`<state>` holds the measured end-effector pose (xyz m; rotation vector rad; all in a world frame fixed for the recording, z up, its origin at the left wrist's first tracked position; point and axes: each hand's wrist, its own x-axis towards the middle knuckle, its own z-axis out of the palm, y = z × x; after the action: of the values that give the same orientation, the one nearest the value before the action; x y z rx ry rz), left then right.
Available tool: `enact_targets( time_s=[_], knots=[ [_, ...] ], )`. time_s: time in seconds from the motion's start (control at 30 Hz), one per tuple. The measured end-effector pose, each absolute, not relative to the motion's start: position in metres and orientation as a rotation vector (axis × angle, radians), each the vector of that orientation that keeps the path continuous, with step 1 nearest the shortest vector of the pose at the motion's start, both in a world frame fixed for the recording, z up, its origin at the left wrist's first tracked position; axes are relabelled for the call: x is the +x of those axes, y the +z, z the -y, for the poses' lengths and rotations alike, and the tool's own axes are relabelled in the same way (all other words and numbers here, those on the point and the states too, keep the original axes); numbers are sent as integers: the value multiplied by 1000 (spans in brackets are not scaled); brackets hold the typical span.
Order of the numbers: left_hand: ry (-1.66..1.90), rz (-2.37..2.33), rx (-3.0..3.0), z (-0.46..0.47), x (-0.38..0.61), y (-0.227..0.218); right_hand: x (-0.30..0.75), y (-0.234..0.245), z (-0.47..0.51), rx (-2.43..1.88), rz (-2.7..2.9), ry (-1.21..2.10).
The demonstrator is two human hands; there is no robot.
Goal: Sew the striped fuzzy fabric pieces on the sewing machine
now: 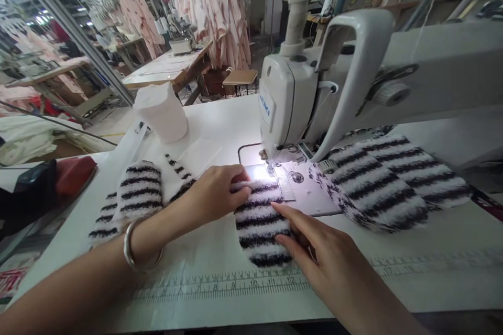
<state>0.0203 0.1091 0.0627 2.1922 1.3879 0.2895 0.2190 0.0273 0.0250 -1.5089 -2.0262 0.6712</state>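
A fuzzy black-and-white striped fabric piece (261, 230) with a rounded near end lies in front of the needle area of a white sewing machine (285, 99). My left hand (220, 191), with a bangle on its wrist, pinches the far left edge of this piece between thumb and fingers, close to the lit presser foot (269, 165). On the right side of the piece rests my right hand (318, 243), its thumb and index finger apart and touching the stripes; its other fingers are curled and partly hidden.
Striped pieces (377, 188) are piled under the machine arm at right, and more striped pieces (141, 186) lie at left. A white roll (161, 112) stands at the back left. A printed ruler scale (236, 288) runs along the front of the table. Pink garments (212, 10) hang behind.
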Motion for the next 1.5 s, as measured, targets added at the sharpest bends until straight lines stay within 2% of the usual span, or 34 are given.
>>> enact_targets(
  time_s=[0.23,0.73,1.0,1.1,1.23,1.33,1.5],
  knots=[
    [263,-1401,2201,-113,19,52,213,21,-30,-1506,2089,705],
    [85,-1588,2108,-114,27,58,206,-4,-24,-1401,2216,245],
    [133,-1585,2235,-118,25,52,203,-5,-23,-1435,2176,169],
    [299,-1581,2470,-114,16,57,210,7,-24,-1467,2144,84],
    [530,-1312,2708,-88,17,50,217,13,-30,-1408,2240,-202],
    [483,-1024,2784,-70,28,34,217,4,-34,-1325,2342,-380],
    [405,-1006,2738,-69,41,23,220,-7,-38,-1347,2375,-471]
  ],
)
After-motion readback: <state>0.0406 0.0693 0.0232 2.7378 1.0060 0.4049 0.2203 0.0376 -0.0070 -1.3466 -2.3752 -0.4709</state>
